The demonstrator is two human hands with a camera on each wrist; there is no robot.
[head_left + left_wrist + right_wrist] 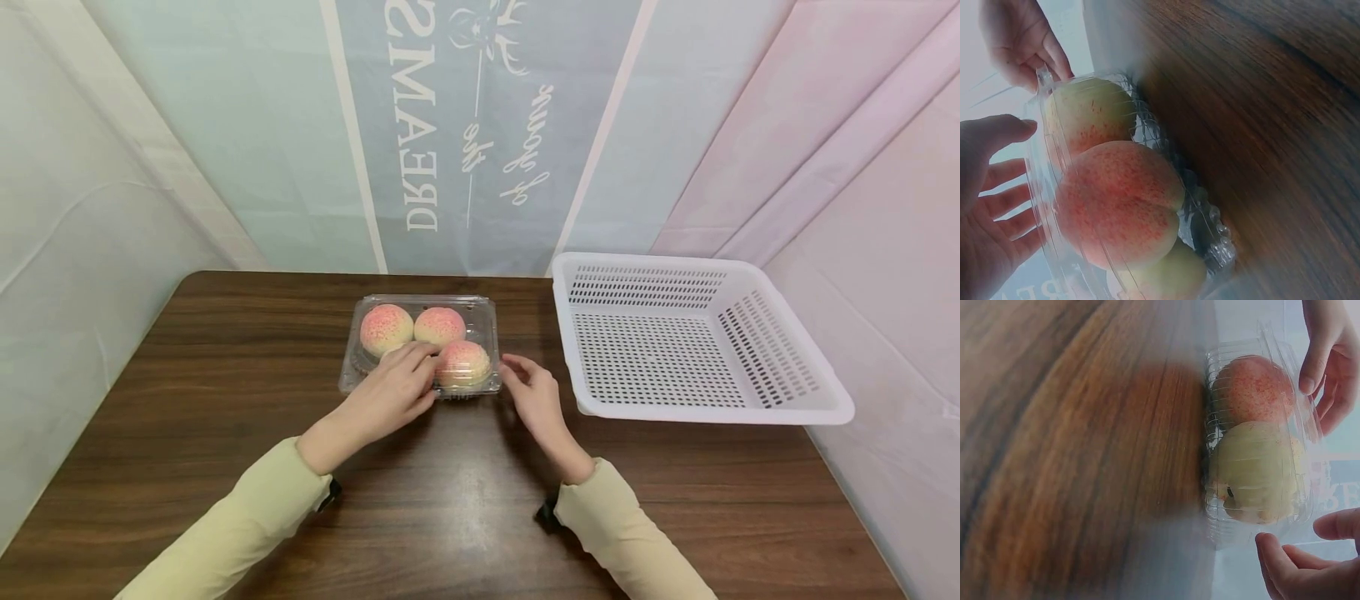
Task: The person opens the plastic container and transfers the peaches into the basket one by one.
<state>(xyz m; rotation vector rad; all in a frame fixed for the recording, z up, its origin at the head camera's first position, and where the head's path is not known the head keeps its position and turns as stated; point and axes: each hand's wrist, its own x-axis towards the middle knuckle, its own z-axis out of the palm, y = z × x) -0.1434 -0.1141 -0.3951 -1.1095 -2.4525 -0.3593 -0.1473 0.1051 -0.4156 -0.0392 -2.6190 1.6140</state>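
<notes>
A clear plastic box (482,312) with its lid down holds three pink and yellow peaches; one peach (386,329) is at back left, another (439,326) beside it, the third (463,365) at front right. My left hand (386,392) lies over the box's front left part, its relaxed fingers resting on the lid. At the box's right front corner is my right hand (534,398), fingers loosely bent, fingertips at the edge. In the right wrist view, the right hand (1310,559) shows a gap between thumb and fingers, with nothing held.
A white perforated basket (795,413) stands on the brown wooden table (420,517), to the right of the box. Behind the table hangs a printed cloth (300,125), and pale cloth (885,275) hangs at the right side.
</notes>
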